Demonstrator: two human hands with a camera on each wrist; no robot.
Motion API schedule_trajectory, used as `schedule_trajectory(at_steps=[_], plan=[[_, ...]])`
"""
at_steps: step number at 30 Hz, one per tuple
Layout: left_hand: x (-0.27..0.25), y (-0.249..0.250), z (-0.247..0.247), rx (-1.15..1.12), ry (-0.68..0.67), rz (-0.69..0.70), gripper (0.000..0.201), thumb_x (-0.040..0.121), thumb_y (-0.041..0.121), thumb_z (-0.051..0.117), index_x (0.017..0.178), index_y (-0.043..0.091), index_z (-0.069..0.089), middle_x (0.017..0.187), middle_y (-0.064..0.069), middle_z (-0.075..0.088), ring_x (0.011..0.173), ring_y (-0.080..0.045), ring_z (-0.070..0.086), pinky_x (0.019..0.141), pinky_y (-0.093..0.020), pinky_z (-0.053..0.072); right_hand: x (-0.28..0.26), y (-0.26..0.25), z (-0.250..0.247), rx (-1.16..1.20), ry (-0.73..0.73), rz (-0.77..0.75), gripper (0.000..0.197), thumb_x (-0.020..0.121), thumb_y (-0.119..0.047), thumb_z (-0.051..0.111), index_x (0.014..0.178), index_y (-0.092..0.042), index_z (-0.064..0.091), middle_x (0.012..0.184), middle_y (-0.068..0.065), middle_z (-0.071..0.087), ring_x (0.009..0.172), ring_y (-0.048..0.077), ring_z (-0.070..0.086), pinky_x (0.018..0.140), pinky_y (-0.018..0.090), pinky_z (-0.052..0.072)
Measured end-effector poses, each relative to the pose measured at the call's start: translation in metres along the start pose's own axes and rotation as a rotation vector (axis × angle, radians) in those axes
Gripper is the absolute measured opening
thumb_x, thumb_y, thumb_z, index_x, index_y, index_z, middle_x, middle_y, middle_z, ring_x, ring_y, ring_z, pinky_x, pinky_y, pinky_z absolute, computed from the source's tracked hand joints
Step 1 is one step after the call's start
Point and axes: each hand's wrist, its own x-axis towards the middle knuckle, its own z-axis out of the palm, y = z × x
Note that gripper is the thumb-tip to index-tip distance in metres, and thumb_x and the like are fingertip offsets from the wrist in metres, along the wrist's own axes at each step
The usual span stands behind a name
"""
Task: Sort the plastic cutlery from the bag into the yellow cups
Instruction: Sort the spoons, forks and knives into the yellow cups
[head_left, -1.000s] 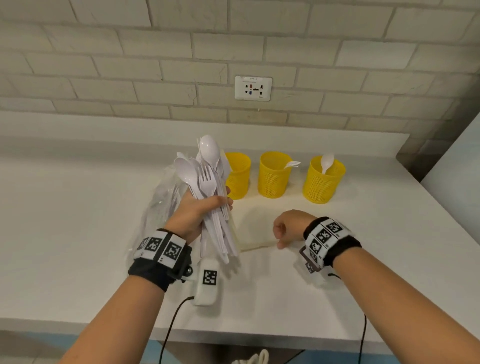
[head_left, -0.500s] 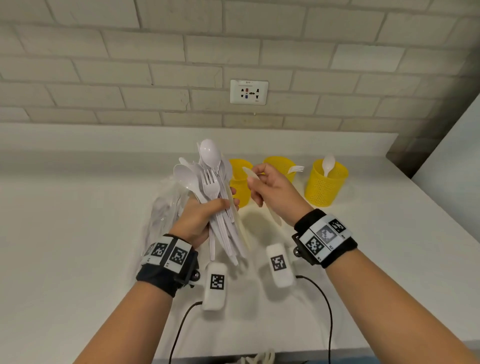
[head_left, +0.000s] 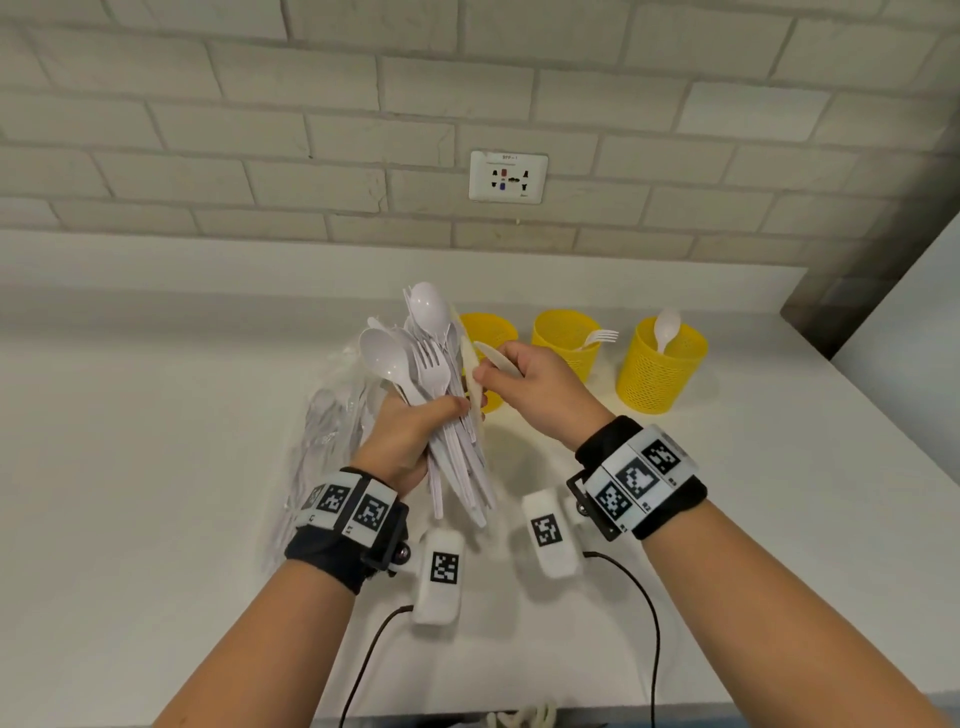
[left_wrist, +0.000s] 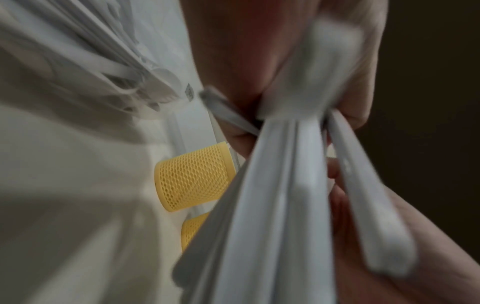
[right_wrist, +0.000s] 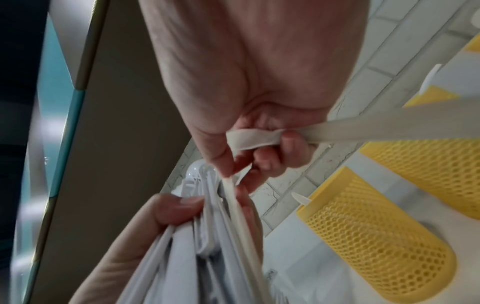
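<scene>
My left hand grips a bundle of white plastic cutlery, spoons and forks fanned upward; its handles fill the left wrist view. My right hand holds a cream knife across its curled fingers, while thumb and forefinger pinch a second cream knife at the bundle's right side. Behind stand three yellow mesh cups: the left cup partly hidden, the middle cup with a fork, the right cup with a spoon. A clear bag lies left of the bundle.
A white counter runs to a brick wall with a socket. Two white tagged boxes with black cables lie near the front edge. A white panel rises at the right.
My right hand rose from the counter with a cream knife, then moved left to the bundle and now pinches a second knife. The left hand kept holding the bundle.
</scene>
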Motion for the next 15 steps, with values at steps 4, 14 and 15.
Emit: schedule_trajectory(at_steps=[4,14,15], plan=[[0.006,-0.001,0.005,-0.018,0.093,-0.001,0.023,0.082,-0.016,0.053,0.092,0.004,0.061,0.077,-0.006,0.070,0.075,-0.020,0.068,0.065,-0.027,0.058,0.002,-0.002,-0.006,0.085,0.059,-0.022,0.019,0.094,-0.016,0.051,0.076,-0.020,0.045,0.066,-0.003,0.057,0.053,0.007,0.045,0.058,0.025,0.035],[0.002,-0.009,0.008,0.027,0.227,0.039,0.049,0.057,0.000,0.067,0.104,0.006,0.057,0.084,-0.009,0.064,0.067,-0.022,0.065,0.063,-0.032,0.058,0.063,-0.021,-0.034,0.364,0.358,-0.100,0.014,0.096,-0.009,0.037,0.099,-0.018,0.048,0.075,-0.008,0.050,0.071,0.006,0.048,0.075,0.021,0.041],[0.002,-0.009,0.007,0.035,0.221,0.037,0.049,0.058,-0.001,0.067,0.106,0.006,0.057,0.084,-0.008,0.064,0.067,-0.021,0.065,0.063,-0.032,0.058,0.071,-0.023,-0.033,0.371,0.371,-0.118,0.017,0.096,-0.008,0.036,0.092,-0.020,0.049,0.074,-0.007,0.049,0.071,0.008,0.048,0.077,0.023,0.042]])
